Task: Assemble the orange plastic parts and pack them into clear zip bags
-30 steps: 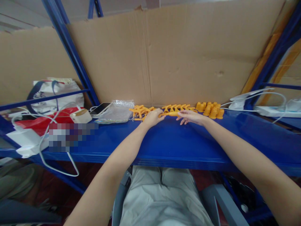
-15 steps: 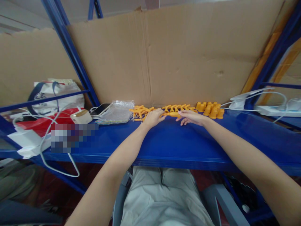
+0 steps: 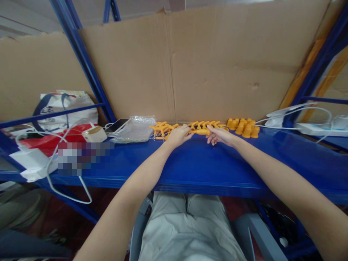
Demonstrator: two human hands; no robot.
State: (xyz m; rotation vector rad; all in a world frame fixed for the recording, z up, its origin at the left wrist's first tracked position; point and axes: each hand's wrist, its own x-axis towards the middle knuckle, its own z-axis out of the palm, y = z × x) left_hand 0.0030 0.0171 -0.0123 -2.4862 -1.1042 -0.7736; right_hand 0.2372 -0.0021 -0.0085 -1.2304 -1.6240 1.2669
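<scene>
My left hand (image 3: pixel 178 137) is closed round the left end of an orange plastic piece (image 3: pixel 200 132), a slim rod that widens toward the right. At its wider end, the thumb and fingers of my right hand (image 3: pixel 219 136) close on the piece, with the lower fingers curled loosely below. Just behind lies a row of orange forked pieces (image 3: pixel 208 125). A pile of orange branched pieces (image 3: pixel 163 127) with small metal chains sits left of my left hand, partly covered by it. Orange cup-shaped pieces (image 3: pixel 243 127) stand grouped beyond my right hand.
A clear plastic bag (image 3: pixel 134 130) and a phone (image 3: pixel 117 125) lie left on the blue shelf (image 3: pixel 190 166). Farther left are a white charger (image 3: pixel 94 134), cables, a red bag (image 3: pixel 43 144) and a cloth bag (image 3: pixel 67 108). A cardboard sheet (image 3: pixel 217 65) stands behind.
My right hand has shifted slightly left and its fingers have curled in more at the orange piece's wide end. My left hand stays in place.
</scene>
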